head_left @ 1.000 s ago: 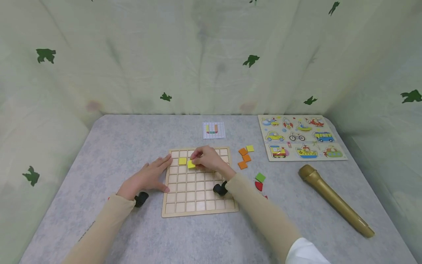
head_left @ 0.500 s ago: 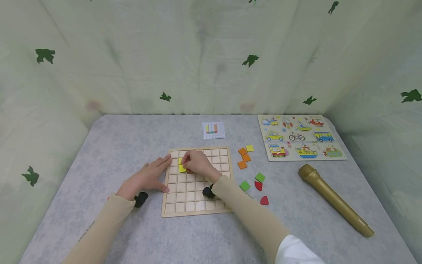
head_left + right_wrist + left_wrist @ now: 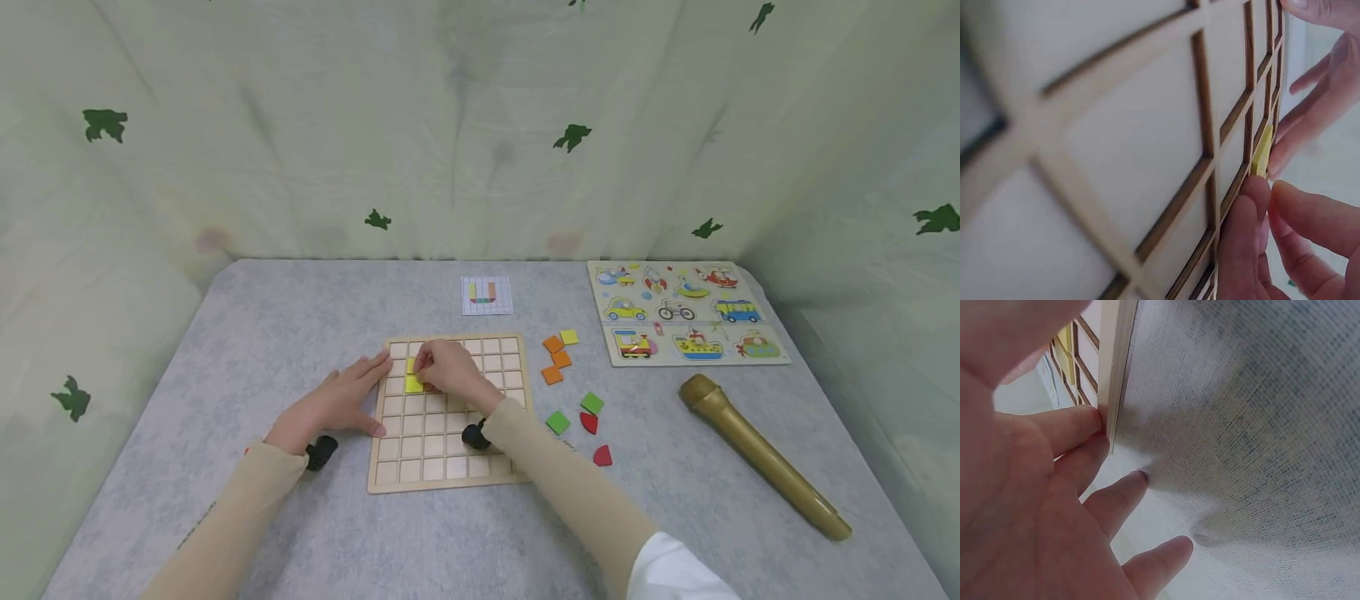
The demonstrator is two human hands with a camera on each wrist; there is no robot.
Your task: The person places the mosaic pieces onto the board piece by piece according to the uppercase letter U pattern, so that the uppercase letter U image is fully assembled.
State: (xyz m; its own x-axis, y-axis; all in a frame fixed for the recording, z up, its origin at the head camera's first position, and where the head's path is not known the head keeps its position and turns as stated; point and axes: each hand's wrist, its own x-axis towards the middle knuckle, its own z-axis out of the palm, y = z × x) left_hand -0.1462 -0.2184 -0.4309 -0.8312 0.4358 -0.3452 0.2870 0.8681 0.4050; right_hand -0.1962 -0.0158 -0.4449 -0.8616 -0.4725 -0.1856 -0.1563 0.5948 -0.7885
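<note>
- I see the right hand (image 3: 453,368) pinching a yellow tile (image 3: 413,384) at the far left of the grid board (image 3: 433,447).
- The left hand (image 3: 341,396), fingers spread, touches the board's left edge.
- Beneath: a mottled grey table (image 3: 300,308).
- Pale curtain (image 3: 300,167) with dark-green patches (image 3: 104,125) surrounds the far, left and right sides.
- Beyond the board, a card (image 3: 487,296) shows a coloured U; I can't read the left sleeve's (image 3: 236,508) tiny print (image 3: 197,525).

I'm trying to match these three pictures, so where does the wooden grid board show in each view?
Head view: the wooden grid board lies just below the middle, partly covered by the right hand.
Left wrist view: the wooden grid board is a narrow strip, upper left.
Right wrist view: the wooden grid board fills the left and centre, close up.
Shared landmark: the left hand, by its edge each time.
</note>
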